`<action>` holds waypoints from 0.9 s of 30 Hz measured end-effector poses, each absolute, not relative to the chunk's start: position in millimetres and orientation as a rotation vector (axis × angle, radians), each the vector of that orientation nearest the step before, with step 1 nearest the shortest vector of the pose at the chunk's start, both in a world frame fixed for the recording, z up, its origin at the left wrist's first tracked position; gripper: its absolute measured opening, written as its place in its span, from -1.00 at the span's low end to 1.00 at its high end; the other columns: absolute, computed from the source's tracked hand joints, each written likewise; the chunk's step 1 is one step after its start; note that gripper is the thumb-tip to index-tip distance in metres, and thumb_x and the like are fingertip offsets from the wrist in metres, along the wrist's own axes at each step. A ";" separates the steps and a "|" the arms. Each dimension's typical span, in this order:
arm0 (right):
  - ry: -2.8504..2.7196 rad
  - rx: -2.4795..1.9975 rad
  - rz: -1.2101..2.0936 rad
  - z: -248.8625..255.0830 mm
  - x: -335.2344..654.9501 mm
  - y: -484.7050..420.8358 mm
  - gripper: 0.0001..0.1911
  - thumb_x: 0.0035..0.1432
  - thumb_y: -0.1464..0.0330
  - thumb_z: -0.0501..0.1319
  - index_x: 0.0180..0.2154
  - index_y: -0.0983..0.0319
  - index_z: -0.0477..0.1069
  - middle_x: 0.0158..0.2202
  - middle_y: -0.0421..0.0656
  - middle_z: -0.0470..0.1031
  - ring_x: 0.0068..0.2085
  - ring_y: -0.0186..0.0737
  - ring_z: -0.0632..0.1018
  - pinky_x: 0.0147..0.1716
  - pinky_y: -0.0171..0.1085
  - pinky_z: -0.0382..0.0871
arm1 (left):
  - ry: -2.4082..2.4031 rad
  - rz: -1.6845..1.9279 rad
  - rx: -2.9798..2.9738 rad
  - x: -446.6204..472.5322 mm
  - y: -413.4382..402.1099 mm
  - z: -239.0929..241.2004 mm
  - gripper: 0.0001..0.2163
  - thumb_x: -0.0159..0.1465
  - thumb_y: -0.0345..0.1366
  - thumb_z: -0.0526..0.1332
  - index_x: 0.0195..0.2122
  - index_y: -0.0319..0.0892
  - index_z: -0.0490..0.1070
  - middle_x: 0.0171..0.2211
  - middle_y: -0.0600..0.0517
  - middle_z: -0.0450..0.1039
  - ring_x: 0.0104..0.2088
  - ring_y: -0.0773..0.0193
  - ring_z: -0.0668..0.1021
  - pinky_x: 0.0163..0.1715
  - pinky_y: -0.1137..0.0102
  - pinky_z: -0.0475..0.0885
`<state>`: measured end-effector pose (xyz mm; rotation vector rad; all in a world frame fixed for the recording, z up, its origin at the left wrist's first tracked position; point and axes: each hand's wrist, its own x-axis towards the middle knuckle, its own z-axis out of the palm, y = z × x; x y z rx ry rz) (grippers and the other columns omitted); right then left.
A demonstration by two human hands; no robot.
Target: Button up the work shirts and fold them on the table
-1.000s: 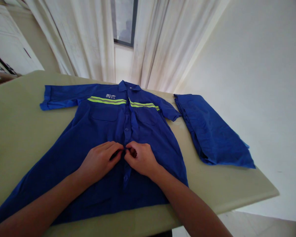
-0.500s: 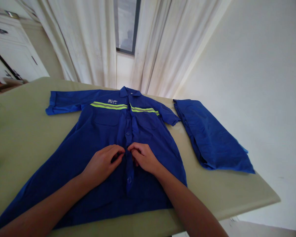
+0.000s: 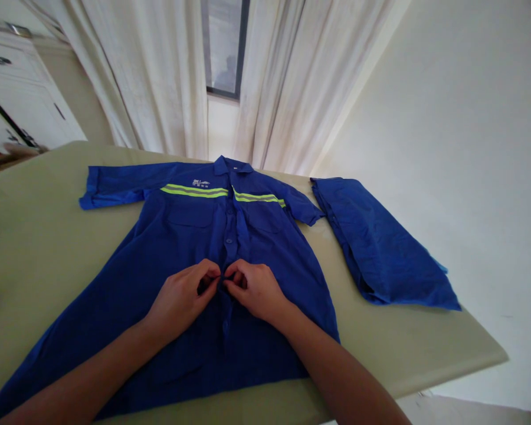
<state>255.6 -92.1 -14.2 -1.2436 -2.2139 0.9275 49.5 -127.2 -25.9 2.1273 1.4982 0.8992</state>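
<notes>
A blue short-sleeved work shirt (image 3: 177,230) lies front up on the table, collar at the far side, with a yellow-green and grey reflective stripe across the chest. At the lower front placket, my left hand (image 3: 183,295) pinches the cloth between thumb and fingers. Right beside it, my right hand (image 3: 256,289) pinches the same placket, fingertips nearly touching those of the left. A button (image 3: 229,241) shows on the placket above my hands. Whatever button or buttonhole lies between my fingertips is hidden.
A folded blue garment (image 3: 380,242) lies at the table's right, close to the shirt's sleeve. The table (image 3: 460,348) has a pale green cover. Behind it hang white curtains (image 3: 159,77) beside a narrow window (image 3: 223,44); a white cabinet (image 3: 22,82) stands at the back left.
My right hand has shifted slightly left and its fingertips have closed on the placket near my left hand's. The lower placket has been drawn slightly left and tilted.
</notes>
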 end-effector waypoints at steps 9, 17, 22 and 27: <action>-2.095 -1.137 1.109 -17.2 259.0 -87.9 -0.91 0.24 0.34 0.36 -0.25 0.18 0.49 -0.47 -0.30 0.51 -0.48 -0.38 0.48 -0.42 -0.40 0.27 | 1.430 0.909 2.135 49.5 -125.8 -23.4 -0.90 0.37 -0.28 0.13 -0.19 -0.07 0.43 -0.29 0.09 0.58 -0.30 0.27 0.62 -0.22 0.38 0.50; -2.198 -1.156 0.940 -15.6 254.4 -92.1 -0.88 0.20 0.45 0.29 -0.22 0.14 0.43 -0.47 -0.35 0.48 -0.47 -0.38 0.47 -0.40 -0.40 0.21 | 1.309 0.887 1.810 53.3 -123.4 -13.2 -0.81 0.38 -0.12 0.22 -0.08 -0.07 0.42 -0.20 0.06 0.63 -0.19 0.21 0.67 -0.18 0.35 0.56; -2.264 -1.207 0.874 -20.0 253.9 -91.8 -0.88 0.21 0.41 0.33 -0.21 0.14 0.44 -0.43 -0.33 0.53 -0.44 -0.37 0.49 -0.39 -0.39 0.19 | 1.293 0.834 1.727 49.7 -119.4 -17.9 -0.81 0.33 -0.18 0.22 -0.07 -0.08 0.41 -0.28 0.07 0.64 -0.28 0.22 0.67 -0.26 0.36 0.54; -2.279 -1.236 0.884 -19.0 255.6 -91.8 -0.90 0.23 0.35 0.35 -0.22 0.15 0.47 -0.42 -0.31 0.54 -0.43 -0.37 0.50 -0.41 -0.39 0.17 | 1.339 0.770 1.778 48.8 -121.4 -18.0 -0.88 0.30 -0.22 0.20 -0.18 -0.09 0.43 -0.32 0.08 0.61 -0.33 0.25 0.64 -0.30 0.40 0.49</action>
